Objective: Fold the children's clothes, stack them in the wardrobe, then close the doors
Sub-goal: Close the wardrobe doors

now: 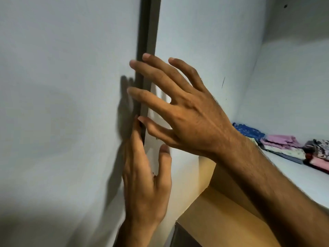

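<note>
A white wardrobe door [67,86] with a dark edge [144,50] fills the left half of the view. My left hand [147,184] is low on that edge, with fingers flat on the outer face and the thumb on the inner side. My right hand [181,107] is higher, fingers spread, with the fingertips reaching the dark edge and nothing held. Folded children's clothes [283,147] in blue, pink and patterned fabric lie in stacks on the white wardrobe shelf [302,182] at the right.
The wardrobe's white inner walls [204,41] rise behind my right hand, and an upper shelf [299,20] sits at top right. A tan wooden panel [213,220] shows below the shelf, under my crossed forearms.
</note>
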